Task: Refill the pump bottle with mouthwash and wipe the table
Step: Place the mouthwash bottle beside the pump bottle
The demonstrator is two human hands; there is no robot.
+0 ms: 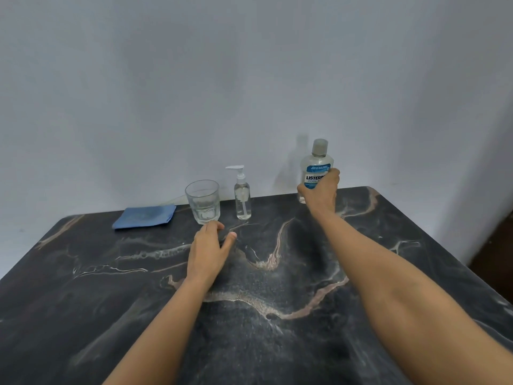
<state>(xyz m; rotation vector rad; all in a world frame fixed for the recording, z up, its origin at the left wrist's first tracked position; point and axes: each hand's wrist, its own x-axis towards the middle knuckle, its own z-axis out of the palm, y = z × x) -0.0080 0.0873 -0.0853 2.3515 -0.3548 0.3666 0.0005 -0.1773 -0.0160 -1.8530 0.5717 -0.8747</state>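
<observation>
Pump bottle (243,198): narrow neck, pump on, so pouring risks spill. Right hand (319,193) wraps capped mouthwash bottle (316,165); left hand (206,251) loose, empty, could knock glass (203,202).

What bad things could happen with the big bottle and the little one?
1. The pump bottle is tall and thin with a narrow neck, so poured mouthwash might splash onto the table.
2. The left hand is just in front of the glass and could knock it, or the pump bottle, over.
3. The right hand grips the mouthwash bottle low on its body; the bottle might slip or tip.
</observation>
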